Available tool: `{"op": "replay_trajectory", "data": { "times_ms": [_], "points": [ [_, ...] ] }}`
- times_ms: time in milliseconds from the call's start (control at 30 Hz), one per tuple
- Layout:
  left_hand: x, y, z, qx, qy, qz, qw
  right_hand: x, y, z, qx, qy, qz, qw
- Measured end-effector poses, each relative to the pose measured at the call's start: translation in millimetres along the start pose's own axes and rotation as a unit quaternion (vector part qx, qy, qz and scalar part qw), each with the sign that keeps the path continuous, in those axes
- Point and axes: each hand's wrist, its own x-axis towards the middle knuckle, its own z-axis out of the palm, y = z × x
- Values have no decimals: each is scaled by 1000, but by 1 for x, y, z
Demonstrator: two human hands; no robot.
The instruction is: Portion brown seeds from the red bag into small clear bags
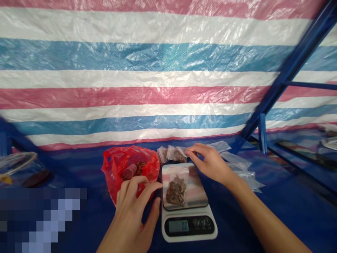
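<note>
A small clear zip bag of brown dried pieces (pixel 176 189) lies on the steel plate of a white digital scale (pixel 189 230), whose display reads 0.0. My left hand (pixel 134 207) hovers at the scale's left side, fingers apart and holding nothing, in front of a red plastic bag (pixel 113 168). Inside that bag are loose brown pieces and a pinkish cup (pixel 130 171). Behind the scale, my right hand (pixel 210 163) has its fingertips closed at the edge of a filled zip bag (pixel 180 154), beside other filled bags (pixel 163 153).
Flat clear zip bags (pixel 242 163) lie spread on the blue surface (pixel 279 196), partly behind my right forearm. A clear plastic bag (pixel 23 165) sits at the far left. Blue frame bars (pixel 279 84) and a striped sheet (pixel 131 96) stand behind.
</note>
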Motion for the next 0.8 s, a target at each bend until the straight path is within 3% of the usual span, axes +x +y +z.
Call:
{"op": "replay_trajectory", "data": {
  "times_ms": [133, 367, 800],
  "points": [
    [1, -3, -2, -4, -9, -2, 1000, 1, 3, -1, 3, 43, 8, 999],
    [3, -5, -4, -14, -4, -13, 1000, 0, 7, -1, 14, 51, 28, 998],
    [5, -2, -10, -29, 17, -11, 999, -1, 1, 0, 115, -21, 42, 992]
  ]
}}
